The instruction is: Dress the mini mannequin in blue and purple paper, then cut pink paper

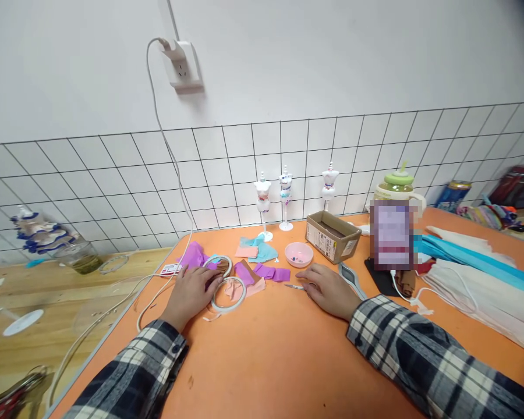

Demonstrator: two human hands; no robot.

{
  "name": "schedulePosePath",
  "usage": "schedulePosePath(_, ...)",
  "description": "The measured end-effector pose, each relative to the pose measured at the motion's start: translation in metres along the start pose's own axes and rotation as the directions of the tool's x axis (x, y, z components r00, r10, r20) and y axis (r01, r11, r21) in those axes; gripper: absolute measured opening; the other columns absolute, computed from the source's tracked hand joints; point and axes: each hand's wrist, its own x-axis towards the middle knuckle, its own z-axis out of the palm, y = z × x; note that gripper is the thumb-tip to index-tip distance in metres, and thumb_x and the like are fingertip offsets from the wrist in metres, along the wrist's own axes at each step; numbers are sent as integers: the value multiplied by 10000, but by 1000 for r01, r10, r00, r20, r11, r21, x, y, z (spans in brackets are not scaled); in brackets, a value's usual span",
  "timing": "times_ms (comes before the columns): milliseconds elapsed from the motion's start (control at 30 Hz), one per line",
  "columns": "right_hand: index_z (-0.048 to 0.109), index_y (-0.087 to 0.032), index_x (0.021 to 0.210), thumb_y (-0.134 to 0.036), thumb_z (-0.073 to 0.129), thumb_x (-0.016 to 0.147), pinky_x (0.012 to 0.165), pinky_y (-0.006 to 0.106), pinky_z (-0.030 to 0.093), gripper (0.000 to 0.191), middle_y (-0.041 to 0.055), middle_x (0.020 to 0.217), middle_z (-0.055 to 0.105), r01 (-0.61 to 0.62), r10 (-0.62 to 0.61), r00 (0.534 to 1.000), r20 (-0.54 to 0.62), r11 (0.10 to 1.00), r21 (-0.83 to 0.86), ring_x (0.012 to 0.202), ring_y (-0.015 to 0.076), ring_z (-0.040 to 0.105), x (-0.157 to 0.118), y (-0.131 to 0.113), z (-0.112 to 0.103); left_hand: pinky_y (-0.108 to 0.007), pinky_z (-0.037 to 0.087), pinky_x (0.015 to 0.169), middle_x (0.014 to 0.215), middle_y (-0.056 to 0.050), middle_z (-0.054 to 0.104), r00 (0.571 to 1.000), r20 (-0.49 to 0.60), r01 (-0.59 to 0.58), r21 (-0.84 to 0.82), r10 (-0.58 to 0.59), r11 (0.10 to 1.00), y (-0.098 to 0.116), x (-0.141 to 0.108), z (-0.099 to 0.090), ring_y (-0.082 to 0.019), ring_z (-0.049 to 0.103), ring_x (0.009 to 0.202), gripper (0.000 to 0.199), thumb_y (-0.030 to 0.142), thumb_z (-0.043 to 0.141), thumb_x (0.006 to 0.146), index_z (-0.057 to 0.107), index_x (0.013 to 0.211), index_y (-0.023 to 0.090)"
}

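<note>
My left hand (194,294) lies palm down on the orange table, fingers loosely spread at two white tape rings (228,310). Around them are purple, brown and peach crepe paper pieces (282,274). My right hand (329,291) rests palm down with its fingers lightly bent, not visibly gripping anything. A thin pointed metal tip (293,286) sticks out to its left, and a grey looped handle (351,279) shows on its right; whether they join is hidden under the hand. A pink bowl (299,255) with small bits inside stands between and beyond the hands.
Several small white dress-form stands (262,201) line the tiled wall beside a cardboard box (332,235). To the right are a blurred phone (392,235), a lidded cup (397,185) and blue and white paper strips (484,285). A white cable (177,163) hangs down at the left.
</note>
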Motion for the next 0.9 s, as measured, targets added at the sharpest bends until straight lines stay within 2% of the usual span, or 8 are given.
schedulePosePath(67,655,-203,1120,-209,444,922,872,349,470,289,92,1079,635,19,-18,999,-51,1000,20,1017,208,589,-1,-4,2,-553,240,1084,1114,-71,724,1000,18,2,-21,-2,1000,1,-3,-1,-293,593,1102,408,494,381,959,689,1115,277)
schedulePosePath(233,672,-213,1076,-180,449,908,858,362,478,281,89,1037,642,56,-55,998,-29,998,38,996,216,596,-4,-11,1,-579,223,1091,1125,-93,708,1000,26,0,-21,1,1000,2,-7,2,-319,591,1116,345,445,515,885,681,1116,249)
schedulePosePath(367,628,-216,1167,-183,497,868,944,369,458,328,86,1148,625,-47,74,991,-111,973,226,1072,208,580,16,-28,-9,-582,221,1088,1114,-90,702,1000,11,20,-38,-20,999,3,-8,8,-298,596,1096,302,372,482,911,676,1109,252)
schedulePosePath(433,570,-217,1266,-227,553,840,972,368,452,426,87,1227,598,-160,189,980,-55,927,340,1102,209,572,40,-39,-11,-584,216,1089,1112,-91,692,999,-7,44,-44,-44,998,4,-7,12,-297,591,1093,307,348,475,915,665,1135,248)
schedulePosePath(567,369,-192,1454,-324,600,848,934,350,489,661,134,1360,506,-329,358,934,-4,862,386,1140,222,570,107,-48,-2,-528,291,1057,1085,-74,670,996,-31,79,-63,-81,995,3,-3,21,-279,592,1075,294,327,471,918,662,1126,248)
schedulePosePath(667,445,-142,1384,-283,602,887,927,372,496,540,172,1337,505,-493,519,854,30,790,365,1171,250,549,164,-38,7,-465,366,988,1059,-63,656,995,-40,92,-86,-95,992,1,0,26,-265,587,1069,263,316,485,910,662,1094,250)
schedulePosePath(767,543,-150,1259,-340,579,936,881,432,526,376,111,1241,570,-622,626,774,96,721,305,1057,228,598,212,-23,15,-446,387,948,1052,-59,646,993,-50,97,-113,-103,989,-1,1,28,-264,583,1062,250,314,492,908,649,1092,252)
schedulePosePath(900,557,-151,1236,-343,574,942,852,413,541,352,99,1207,588,-659,644,751,148,717,225,1017,211,613,245,-7,27,-444,398,918,1053,-59,635,991,-65,103,-145,-114,984,-4,1,29,-270,579,1039,237,317,494,909,641,1082,248)
